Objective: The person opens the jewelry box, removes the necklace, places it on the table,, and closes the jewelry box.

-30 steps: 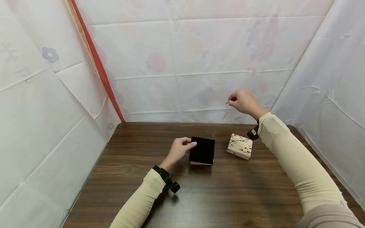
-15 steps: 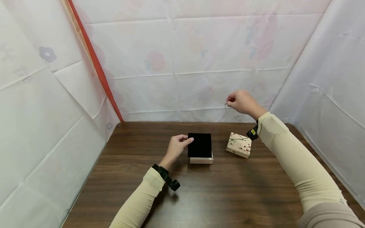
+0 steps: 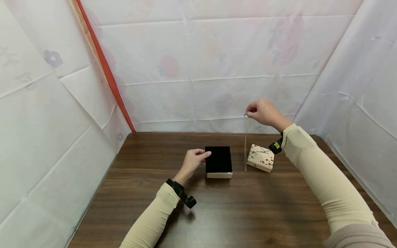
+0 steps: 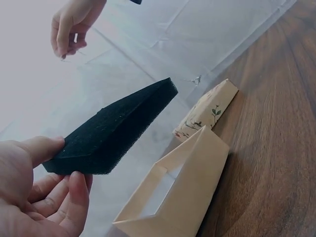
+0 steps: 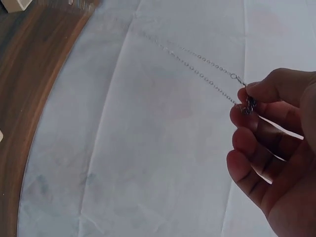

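A thin silver chain [image 3: 245, 150] hangs in a long, narrow loop from the right hand [image 3: 263, 111], its strands nearly upright in the head view, between a black pad [image 3: 218, 159] and a flowered lid [image 3: 260, 158]. The right hand's thumb and forefinger pinch the chain at its upper end, where a few dark links bunch together; the other fingers curve loosely alongside. The chain's lower end is blurred in the wrist views, so whether it touches the table cannot be told.

The left hand [image 3: 193, 162] grips the black pad at one end, thumb on its upper face and fingers beneath. The left wrist view shows the pad tilted and held apart from an open cream box [image 4: 197, 182], which stands on the table with a pale inside. In the head view the pad covers most of that box. The flowered lid, cream with red blossoms and green stems, lies on the table just beyond the chain. The brown wooden table [image 3: 235, 213] reaches back to a white patterned curtain [image 3: 155, 103], with a red strip [image 3: 102, 65] slanting down at the left.
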Tool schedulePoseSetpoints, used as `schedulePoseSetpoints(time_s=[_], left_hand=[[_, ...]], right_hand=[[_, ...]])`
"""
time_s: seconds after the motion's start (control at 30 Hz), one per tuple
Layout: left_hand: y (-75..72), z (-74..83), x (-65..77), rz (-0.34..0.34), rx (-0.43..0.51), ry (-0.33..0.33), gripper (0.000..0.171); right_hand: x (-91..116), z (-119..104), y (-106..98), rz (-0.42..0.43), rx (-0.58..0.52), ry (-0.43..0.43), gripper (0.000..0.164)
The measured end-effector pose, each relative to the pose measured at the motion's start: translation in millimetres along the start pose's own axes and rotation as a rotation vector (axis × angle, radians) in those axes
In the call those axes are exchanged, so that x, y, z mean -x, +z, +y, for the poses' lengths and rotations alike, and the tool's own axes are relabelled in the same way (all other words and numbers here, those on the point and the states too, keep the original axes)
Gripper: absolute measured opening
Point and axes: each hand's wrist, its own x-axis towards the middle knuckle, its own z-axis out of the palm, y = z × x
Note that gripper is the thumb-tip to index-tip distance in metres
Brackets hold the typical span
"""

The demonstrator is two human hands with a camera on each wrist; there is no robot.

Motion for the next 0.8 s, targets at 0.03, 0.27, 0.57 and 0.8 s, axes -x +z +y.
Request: schedulePoseSetpoints(time_s=[0.03, 0.27, 0.57, 0.8], left_hand=[[-0.2, 0.2, -0.2, 0.001, 0.01, -0.007, 0.032], [-1.2, -1.4, -0.2, -0.013, 0.01, -0.023, 0.033], [-5.4, -3.7, -3.1, -0.004, 0.027, -0.055, 0.037], [-12.1, 2.5, -2.3, -0.032, 0.033, -0.083, 0.037]], right_hand=[[1, 0, 0, -0.006, -0.008, -0.002, 0.018], [6, 5, 2, -0.046, -0.043, -0.003, 0.018], [9, 6, 2, -0.049, -0.032, -0.004, 0.02], [-1, 8, 8, -0.038, -0.031, 0.018, 0.02]])
